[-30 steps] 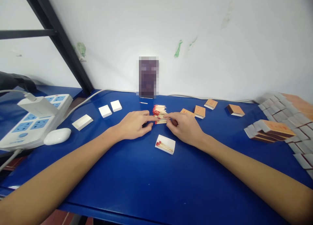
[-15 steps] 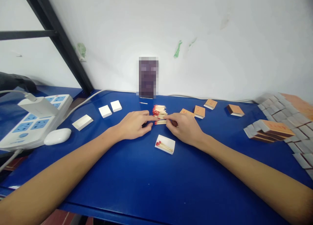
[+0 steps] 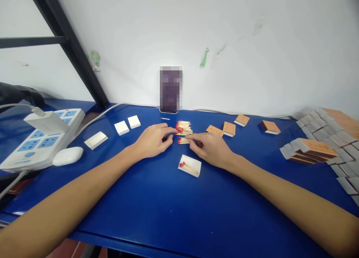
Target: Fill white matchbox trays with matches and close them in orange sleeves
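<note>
A pile of red-tipped matches lies on the blue table in front of both hands. My left hand has its index finger stretched to the match heads at the pile's left side; thumb and index are apart. A small group of matches lies just nearer than the pile. My right hand rests its index fingertip on the right ends of that group, thumb apart below and other fingers curled under. Nearer to me, a white matchbox tray holds a few matches, heads to the left.
Three white box pieces lie left, near an earphone case and a power strip. Orange matchboxes lie right, beside a large stack of matchboxes. A blurred phone leans on the wall.
A small group of matches has come apart from the pile towards me, under my right index finger. My left hand has drawn slightly back, its index finger now at the pile's heads.
</note>
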`<action>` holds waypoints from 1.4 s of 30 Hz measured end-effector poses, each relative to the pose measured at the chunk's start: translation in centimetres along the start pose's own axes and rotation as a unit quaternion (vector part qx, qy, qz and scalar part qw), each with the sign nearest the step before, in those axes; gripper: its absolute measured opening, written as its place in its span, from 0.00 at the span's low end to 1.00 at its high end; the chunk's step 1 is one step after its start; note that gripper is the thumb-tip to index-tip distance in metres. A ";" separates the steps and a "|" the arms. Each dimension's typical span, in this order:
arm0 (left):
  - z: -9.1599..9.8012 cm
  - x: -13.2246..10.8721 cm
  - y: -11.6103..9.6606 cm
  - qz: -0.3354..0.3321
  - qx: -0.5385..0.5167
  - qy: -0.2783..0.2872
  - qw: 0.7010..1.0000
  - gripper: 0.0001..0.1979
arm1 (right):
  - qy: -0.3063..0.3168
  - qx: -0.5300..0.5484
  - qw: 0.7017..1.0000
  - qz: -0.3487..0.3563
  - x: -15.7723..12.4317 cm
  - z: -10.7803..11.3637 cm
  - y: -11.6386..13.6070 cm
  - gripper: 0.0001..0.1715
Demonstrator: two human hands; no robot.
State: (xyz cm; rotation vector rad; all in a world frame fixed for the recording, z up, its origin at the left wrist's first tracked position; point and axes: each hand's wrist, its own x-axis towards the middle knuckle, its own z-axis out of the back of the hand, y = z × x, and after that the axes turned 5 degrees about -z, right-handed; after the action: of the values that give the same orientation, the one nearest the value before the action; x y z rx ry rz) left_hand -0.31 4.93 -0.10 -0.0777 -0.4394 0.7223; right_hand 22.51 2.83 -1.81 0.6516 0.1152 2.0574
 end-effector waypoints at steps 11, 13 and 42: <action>0.1 0.1 -0.1 0.009 0.003 0.045 0.999 0.17 | -0.027 -0.014 0.999 -0.043 0.1 0.0 0.1 0.14; 0.0 0.1 0.0 0.010 0.000 0.045 0.999 0.16 | -0.021 -0.002 0.999 -0.034 0.1 -0.1 0.0 0.13; 0.3 0.2 0.0 0.016 -0.053 0.050 0.997 0.16 | 0.055 0.089 0.987 -0.125 0.6 0.7 0.1 0.20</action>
State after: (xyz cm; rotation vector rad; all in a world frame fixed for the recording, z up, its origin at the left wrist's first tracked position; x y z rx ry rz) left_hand -0.26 5.03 0.21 -0.2211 -0.3820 0.7234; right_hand 22.55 3.16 -0.97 0.5983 0.4280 1.8516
